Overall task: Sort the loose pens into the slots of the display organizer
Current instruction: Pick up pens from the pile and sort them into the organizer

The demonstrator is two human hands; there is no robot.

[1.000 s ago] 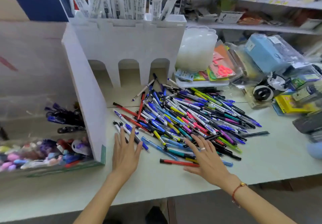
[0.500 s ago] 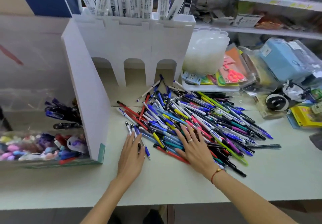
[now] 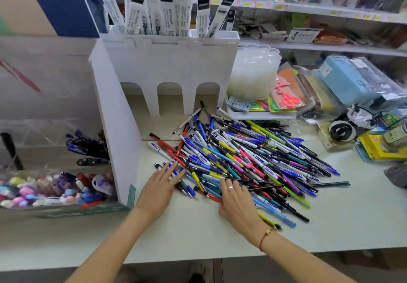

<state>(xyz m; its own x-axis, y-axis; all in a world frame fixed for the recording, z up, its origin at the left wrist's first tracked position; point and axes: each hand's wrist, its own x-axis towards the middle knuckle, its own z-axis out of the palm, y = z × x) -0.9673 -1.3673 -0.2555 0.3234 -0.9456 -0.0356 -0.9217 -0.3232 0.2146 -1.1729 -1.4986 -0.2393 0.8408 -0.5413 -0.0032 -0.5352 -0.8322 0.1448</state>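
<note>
From the head camera, a heap of loose pens [image 3: 242,157] lies spread on the pale bench [image 3: 330,216], just in front of the white display organizer [image 3: 167,62] with its three arched slots. The left hand [image 3: 157,191] lies flat, fingers straight, touching the pens at the heap's near left edge. The right hand [image 3: 236,203], a ring on one finger, rests palm down with fingers spread on the near side of the heap. Neither hand grasps a pen.

pale counter [image 3: 198,234] | stocked wall shelves [image 3: 330,47] behind | bright light
</note>
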